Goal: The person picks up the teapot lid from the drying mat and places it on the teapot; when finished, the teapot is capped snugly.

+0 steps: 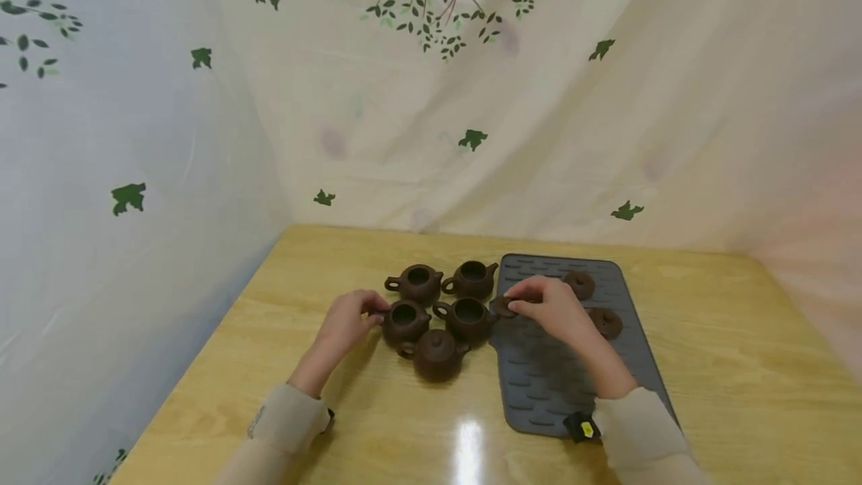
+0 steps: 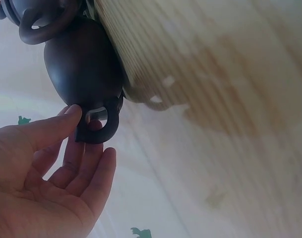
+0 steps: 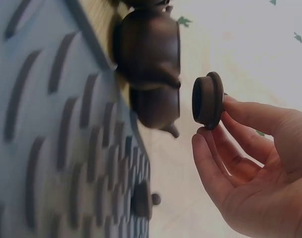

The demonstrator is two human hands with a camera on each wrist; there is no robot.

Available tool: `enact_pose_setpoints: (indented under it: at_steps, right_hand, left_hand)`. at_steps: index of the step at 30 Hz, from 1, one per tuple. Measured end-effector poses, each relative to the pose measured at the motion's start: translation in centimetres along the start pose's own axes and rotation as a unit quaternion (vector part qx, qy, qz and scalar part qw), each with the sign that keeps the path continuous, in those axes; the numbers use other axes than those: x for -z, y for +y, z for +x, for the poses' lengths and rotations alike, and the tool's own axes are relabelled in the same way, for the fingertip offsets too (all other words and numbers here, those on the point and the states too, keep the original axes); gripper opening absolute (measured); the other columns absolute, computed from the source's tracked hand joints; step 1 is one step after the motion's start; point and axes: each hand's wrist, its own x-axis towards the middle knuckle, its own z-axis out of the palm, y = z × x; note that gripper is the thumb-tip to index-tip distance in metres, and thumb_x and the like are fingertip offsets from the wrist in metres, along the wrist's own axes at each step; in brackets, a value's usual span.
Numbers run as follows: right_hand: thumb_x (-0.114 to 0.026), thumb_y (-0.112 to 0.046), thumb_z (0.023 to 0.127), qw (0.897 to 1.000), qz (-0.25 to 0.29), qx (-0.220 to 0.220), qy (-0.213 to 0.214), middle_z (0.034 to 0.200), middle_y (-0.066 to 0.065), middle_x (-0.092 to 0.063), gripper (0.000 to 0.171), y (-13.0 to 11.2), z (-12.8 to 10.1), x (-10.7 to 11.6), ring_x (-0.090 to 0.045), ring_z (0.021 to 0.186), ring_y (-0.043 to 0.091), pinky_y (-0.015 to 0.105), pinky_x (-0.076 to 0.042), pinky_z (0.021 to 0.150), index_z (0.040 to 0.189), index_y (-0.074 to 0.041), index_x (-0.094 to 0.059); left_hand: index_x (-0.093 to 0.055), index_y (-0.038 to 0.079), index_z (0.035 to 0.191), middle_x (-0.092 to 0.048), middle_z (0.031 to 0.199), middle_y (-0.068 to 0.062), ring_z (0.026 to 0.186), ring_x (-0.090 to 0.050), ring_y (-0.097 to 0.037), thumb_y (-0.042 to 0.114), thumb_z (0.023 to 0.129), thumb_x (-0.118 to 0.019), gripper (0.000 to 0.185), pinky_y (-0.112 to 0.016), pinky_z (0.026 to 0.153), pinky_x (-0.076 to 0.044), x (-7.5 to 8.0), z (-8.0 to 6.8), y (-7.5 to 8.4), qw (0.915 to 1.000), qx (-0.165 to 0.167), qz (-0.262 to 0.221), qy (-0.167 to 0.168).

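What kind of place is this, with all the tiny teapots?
Probably a small table set up for tea things, maybe at home or in a staged corner. A wooden table holds little brown clay teapots and a grey ribbed mat, and a leaf-printed cloth hangs behind as a backdrop.

A light wooden table (image 1: 707, 335) with a glossy top carries everything. Near its middle stand five small dark brown teapots in a tight cluster: two at the back, one on the left (image 1: 416, 282) and one on the right (image 1: 473, 278), both without lids; two in the middle row, the left one (image 1: 405, 320) and the right one (image 1: 468, 318), also open; and one at the front (image 1: 435, 354) with its lid on. Just beside the cluster, to the right, lies a grey ribbed mat (image 1: 545, 388), flat on the wood, its near end reaching towards the front edge.
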Motion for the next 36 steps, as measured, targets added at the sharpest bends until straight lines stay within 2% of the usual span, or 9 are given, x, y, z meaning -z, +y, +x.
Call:
enact_pose_setpoints:
  at_steps: [7,20,30,36]
  right_hand:
    - [-0.066,-0.017,0.088,1.000,-0.018,0.017,0.016,0.103,0.005,-0.066,0.016,-1.8,0.8,-1.8,-0.062,0.096,0.024,0.038,-0.053,0.077,0.104,-0.013,-0.069]
    - [-0.070,-0.017,0.086,0.999,0.012,0.030,0.024,0.098,-0.003,-0.065,0.011,-3.6,2.3,-4.9,-0.061,0.090,0.014,0.034,-0.052,0.078,0.096,-0.019,-0.070]
    - [-0.071,-0.016,0.084,0.998,0.021,0.044,0.038,0.094,-0.006,-0.065,0.011,-4.8,3.0,-6.8,-0.062,0.086,0.010,0.030,-0.053,0.075,0.095,-0.020,-0.070]
    - [-0.072,-0.015,0.084,0.998,0.027,0.046,0.039,0.093,-0.007,-0.064,0.010,-5.6,3.4,-8.1,-0.062,0.085,0.010,0.029,-0.053,0.072,0.092,-0.021,-0.070]
  left_hand:
    - [-0.070,0.015,0.085,-0.069,0.092,-0.001,0.096,-0.065,-0.024,0.003,0.078,-0.074,0.015,-0.040,0.086,-0.052,0.0,-0.2,0.0,0.9999,0.008,-0.009,0.001]
    - [-0.070,0.015,0.084,-0.070,0.088,0.001,0.093,-0.065,-0.023,0.002,0.077,-0.074,0.016,-0.040,0.086,-0.051,-0.1,-0.3,0.1,0.9999,0.008,-0.008,0.001]
    - [-0.070,0.014,0.083,-0.070,0.087,0.001,0.092,-0.066,-0.022,0.001,0.077,-0.074,0.016,-0.040,0.086,-0.052,-0.2,-0.4,0.0,0.9999,-0.007,-0.010,0.012]
    - [-0.070,0.015,0.083,-0.070,0.087,0.001,0.092,-0.066,-0.022,0.001,0.076,-0.075,0.016,-0.039,0.085,-0.052,-0.1,-0.4,-0.1,0.9999,-0.004,-0.009,0.011]
